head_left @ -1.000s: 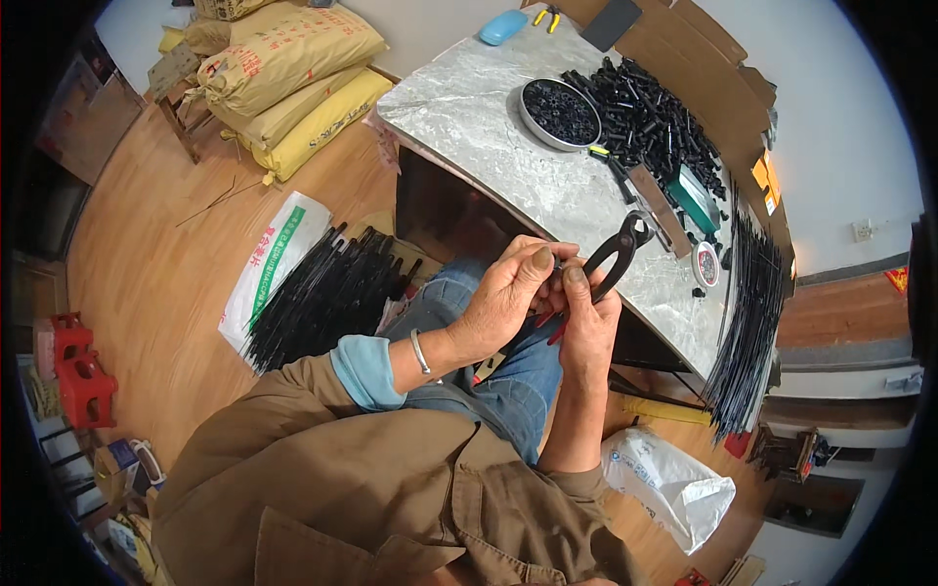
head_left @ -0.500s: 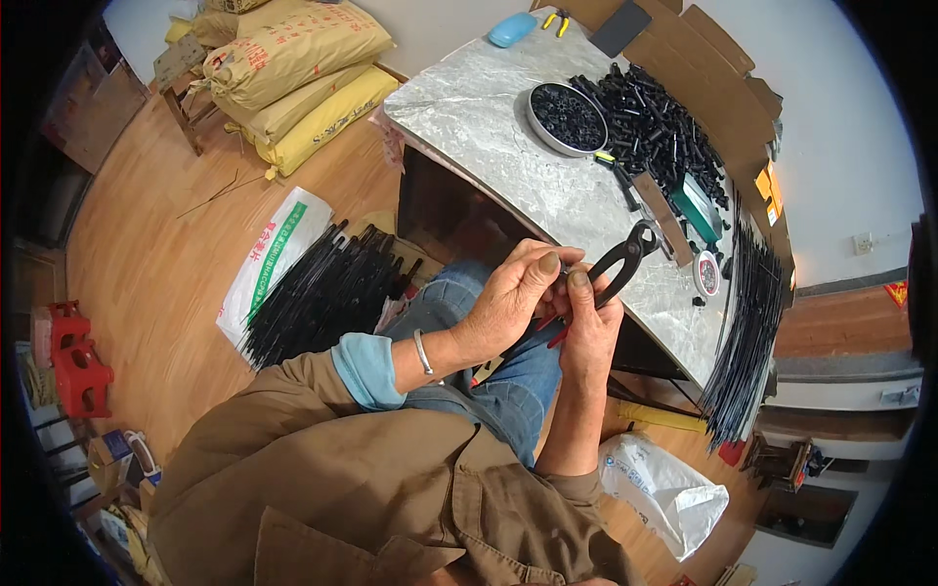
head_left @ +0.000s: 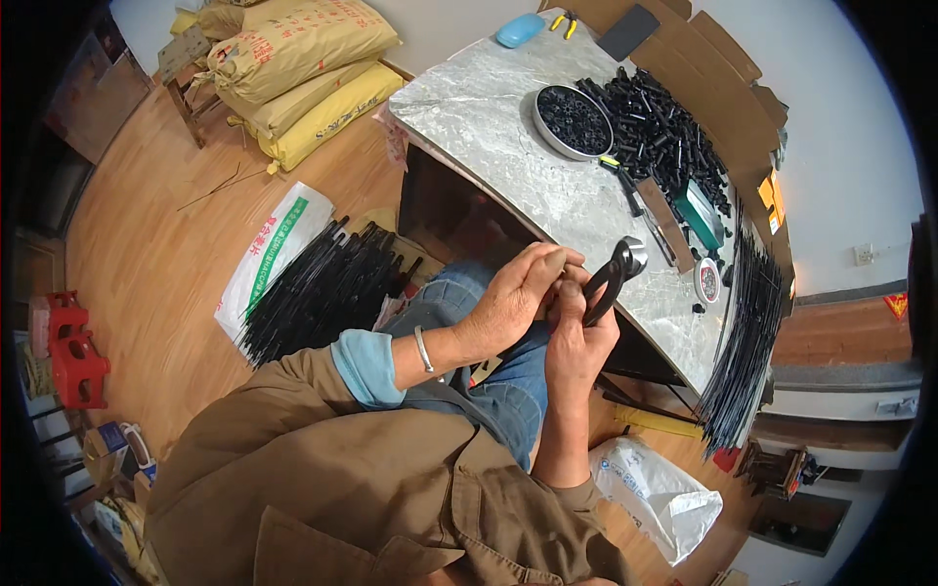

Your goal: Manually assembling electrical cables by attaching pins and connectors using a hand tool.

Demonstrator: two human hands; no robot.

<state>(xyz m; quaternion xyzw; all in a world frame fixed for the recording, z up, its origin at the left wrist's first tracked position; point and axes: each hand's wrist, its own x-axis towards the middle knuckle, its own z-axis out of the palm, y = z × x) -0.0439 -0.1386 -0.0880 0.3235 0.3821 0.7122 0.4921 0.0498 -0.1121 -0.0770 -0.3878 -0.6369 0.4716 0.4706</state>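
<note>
Both hands meet above my lap at the near edge of the table. My right hand [head_left: 580, 342] is closed round a pair of dark pincers [head_left: 625, 262], whose rounded jaws point up and away over the tabletop. Their handles are mostly hidden in the palm. My left hand [head_left: 516, 301] touches the right one, its thumb and fingers pinched together; whatever is between them is hidden by the fingers. Nearest on the table are a small white tub [head_left: 706, 280], a brown flat bar [head_left: 664, 225] and a green-and-white box [head_left: 700, 217].
A marble-patterned table [head_left: 479, 107] bears a round bowl [head_left: 539, 125] of small black parts, a heap of black tubes [head_left: 660, 127] and long black rods [head_left: 745, 332]. More black rods [head_left: 327, 293] lie on the floor at left. Full sacks [head_left: 303, 59] are stacked behind; a white bag [head_left: 655, 488] lies at right.
The pincers have turned in my right hand, their jaws tipping and shifting slightly left and down. The red handle ends no longer show. My left hand stays pinched beside them.
</note>
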